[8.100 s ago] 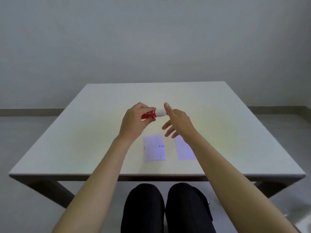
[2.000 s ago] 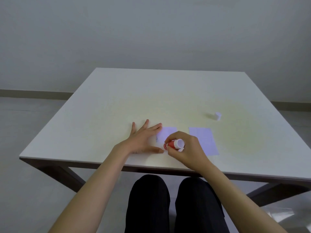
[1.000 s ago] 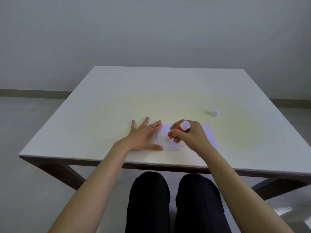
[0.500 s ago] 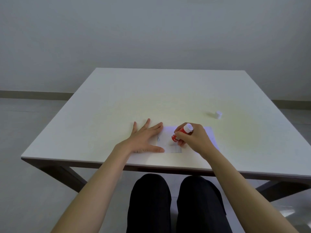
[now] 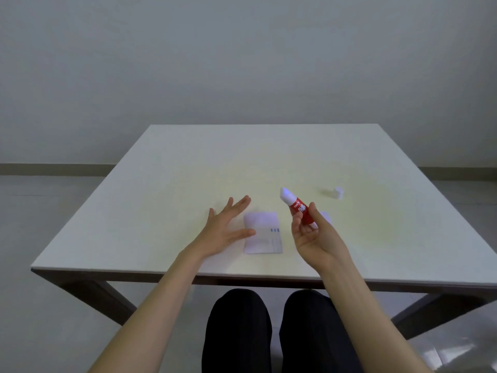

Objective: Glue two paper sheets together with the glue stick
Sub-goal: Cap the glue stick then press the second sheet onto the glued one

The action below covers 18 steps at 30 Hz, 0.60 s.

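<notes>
A small white paper sheet with blue marks lies flat near the table's front edge. My left hand rests open beside its left edge, the thumb touching the paper. My right hand is raised above the table, palm up, holding the red glue stick tilted with its white tip pointing up and away. A second paper sheet lies behind my right hand, mostly hidden by it. The white cap stands alone on the table further right.
The white table ends at a dark front edge just below the paper. My legs in black trousers are under it. A grey wall stands behind.
My right hand has lifted the glue stick off the left sheet and turned it tip up. The left hand has slid slightly off the paper, fingers still spread.
</notes>
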### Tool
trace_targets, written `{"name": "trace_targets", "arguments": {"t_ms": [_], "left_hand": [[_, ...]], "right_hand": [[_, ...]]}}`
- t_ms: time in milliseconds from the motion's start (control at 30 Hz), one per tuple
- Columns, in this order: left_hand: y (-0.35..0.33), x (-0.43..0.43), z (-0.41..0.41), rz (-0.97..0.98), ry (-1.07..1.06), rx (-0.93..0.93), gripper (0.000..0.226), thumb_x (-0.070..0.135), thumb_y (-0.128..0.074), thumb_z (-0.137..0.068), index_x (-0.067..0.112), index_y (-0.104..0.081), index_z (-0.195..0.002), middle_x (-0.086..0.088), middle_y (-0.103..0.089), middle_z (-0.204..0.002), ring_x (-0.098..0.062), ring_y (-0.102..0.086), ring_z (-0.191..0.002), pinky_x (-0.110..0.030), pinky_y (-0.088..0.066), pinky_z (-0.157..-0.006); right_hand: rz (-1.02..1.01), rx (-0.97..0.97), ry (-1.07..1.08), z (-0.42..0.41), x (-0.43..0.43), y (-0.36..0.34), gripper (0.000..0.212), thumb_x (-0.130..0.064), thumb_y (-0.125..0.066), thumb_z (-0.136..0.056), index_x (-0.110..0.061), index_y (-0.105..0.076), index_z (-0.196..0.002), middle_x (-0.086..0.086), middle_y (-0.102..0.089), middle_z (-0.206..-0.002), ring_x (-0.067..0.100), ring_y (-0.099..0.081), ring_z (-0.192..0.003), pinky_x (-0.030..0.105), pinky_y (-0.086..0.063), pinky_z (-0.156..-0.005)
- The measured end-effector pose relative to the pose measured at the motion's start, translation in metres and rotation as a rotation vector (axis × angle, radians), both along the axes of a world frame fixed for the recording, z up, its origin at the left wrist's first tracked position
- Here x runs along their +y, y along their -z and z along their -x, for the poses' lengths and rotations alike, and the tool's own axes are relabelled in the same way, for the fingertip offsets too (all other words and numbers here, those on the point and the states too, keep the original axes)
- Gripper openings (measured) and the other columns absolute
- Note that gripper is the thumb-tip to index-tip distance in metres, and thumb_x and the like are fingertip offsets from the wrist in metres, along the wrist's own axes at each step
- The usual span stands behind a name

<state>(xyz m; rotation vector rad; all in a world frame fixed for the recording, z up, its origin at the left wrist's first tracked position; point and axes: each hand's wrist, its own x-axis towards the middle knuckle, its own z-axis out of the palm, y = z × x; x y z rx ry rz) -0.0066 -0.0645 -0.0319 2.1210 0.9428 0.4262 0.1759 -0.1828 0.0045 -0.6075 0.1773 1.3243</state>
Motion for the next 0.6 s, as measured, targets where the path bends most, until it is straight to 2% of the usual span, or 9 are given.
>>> {"name": "trace_targets", "arguments": {"t_ms": [67,133,200,267,367,433,533,600], "left_hand": [[-0.006,-0.013,-0.014,0.014,-0.137,-0.189,0.054,0.045,-0.066,-0.083,0.042,-0.047,-0.134,0.024,-0.037,-0.145,0.017,-0.017,-0.133,-0.035,0.008,-0.118],[-0.016,-0.029,-0.032,0.044,-0.169,-0.353,0.031,0.047,-0.07,-0.076,0.053,-0.064,-0.106,0.032,-0.058,-0.123,0.023,-0.039,-0.119,-0.036,-0.01,-0.119],[-0.024,-0.043,-0.047,0.156,-0.188,-0.515,0.021,0.043,-0.073,-0.07,0.05,-0.072,-0.089,0.029,-0.07,-0.102,0.013,-0.058,-0.108,-0.037,-0.034,-0.112],[-0.025,-0.054,-0.055,0.236,-0.212,-0.646,0.019,0.039,-0.075,-0.067,0.04,-0.076,-0.087,0.018,-0.075,-0.099,0.0,-0.066,-0.104,-0.036,-0.047,-0.102],[-0.022,-0.061,-0.059,0.239,-0.245,-0.741,0.015,0.034,-0.076,-0.071,0.04,-0.077,-0.085,0.016,-0.076,-0.097,-0.003,-0.068,-0.103,-0.027,-0.048,-0.093],[-0.02,-0.062,-0.06,0.237,-0.28,-0.763,0.013,0.033,-0.077,-0.071,0.037,-0.078,-0.083,0.014,-0.077,-0.095,-0.005,-0.068,-0.102,-0.027,-0.048,-0.092],[-0.023,-0.061,-0.059,0.242,-0.298,-0.743,0.013,0.031,-0.077,-0.071,0.033,-0.079,-0.084,0.011,-0.077,-0.094,-0.005,-0.069,-0.101,-0.027,-0.048,-0.092],[-0.033,-0.051,-0.055,0.214,-0.288,-0.751,0.006,0.027,-0.075,-0.074,0.029,-0.079,-0.078,0.01,-0.078,-0.089,-0.003,-0.07,-0.096,-0.022,-0.047,-0.089]], "right_hand": [[-0.011,0.074,-0.019,0.009,-0.001,0.0,0.021,-0.019,-0.064,-0.087,-0.002,-0.057,-0.096,0.013,-0.06,-0.092,0.014,-0.062,-0.049,0.019,-0.055,-0.05],[-0.039,0.108,-0.032,0.018,0.0,-0.002,0.024,-0.019,-0.065,-0.085,-0.002,-0.057,-0.1,0.011,-0.061,-0.087,0.014,-0.061,-0.054,0.019,-0.055,-0.052],[-0.054,0.101,-0.041,0.026,0.002,-0.003,0.022,-0.018,-0.065,-0.085,-0.002,-0.059,-0.098,0.01,-0.062,-0.084,0.014,-0.06,-0.057,0.018,-0.055,-0.054],[-0.075,0.072,-0.059,0.03,0.001,-0.004,0.018,-0.018,-0.063,-0.087,-0.002,-0.062,-0.093,0.008,-0.065,-0.082,0.012,-0.06,-0.057,0.017,-0.055,-0.056],[-0.109,0.053,-0.083,0.032,0.0,-0.003,0.015,-0.016,-0.061,-0.087,-0.002,-0.065,-0.09,0.006,-0.069,-0.085,0.011,-0.058,-0.067,0.015,-0.055,-0.058],[-0.112,0.035,-0.094,0.032,-0.001,-0.001,0.015,-0.015,-0.061,-0.086,-0.002,-0.066,-0.091,0.005,-0.07,-0.086,0.011,-0.056,-0.071,0.015,-0.055,-0.057],[-0.1,-0.033,-0.116,0.032,-0.001,0.001,0.016,-0.018,-0.065,-0.08,-0.005,-0.068,-0.089,0.003,-0.069,-0.078,0.01,-0.057,-0.06,0.016,-0.053,-0.055],[-0.063,-0.129,-0.133,0.029,-0.002,0.001,0.017,-0.024,-0.068,-0.078,-0.009,-0.07,-0.087,0.004,-0.069,-0.083,0.011,-0.056,-0.054,0.02,-0.052,-0.053]]}}
